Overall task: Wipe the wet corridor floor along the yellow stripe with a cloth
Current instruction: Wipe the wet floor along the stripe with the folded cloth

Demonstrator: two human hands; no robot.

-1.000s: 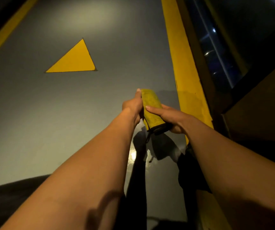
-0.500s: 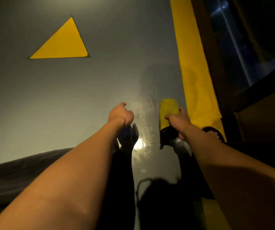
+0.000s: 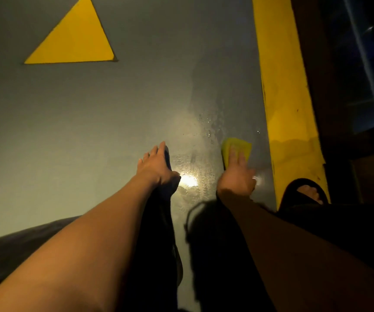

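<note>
Yellow folded cloth (image 3: pixel 236 147) lies flat on the wet grey floor (image 3: pixel 136 113), soft-looking, roughly rectangular, long axis pointing away from the person, just left of the yellow stripe (image 3: pixel 280 86). Right hand (image 3: pixel 236 174) presses it with straight fingers, covering its near end. Left hand (image 3: pixel 156 165) rests flat on the floor, fingers spread, holding nothing. Droplets and glare between the hands. Painted yellow triangle (image 3: pixel 73 39) far left. Sandalled foot (image 3: pixel 305 193) on the stripe, partly hidden in shadow.

The right hand (image 3: pixel 235 174) hides most of the cloth (image 3: pixel 238 145); triangle (image 3: pixel 73 39) tip cropped.
</note>
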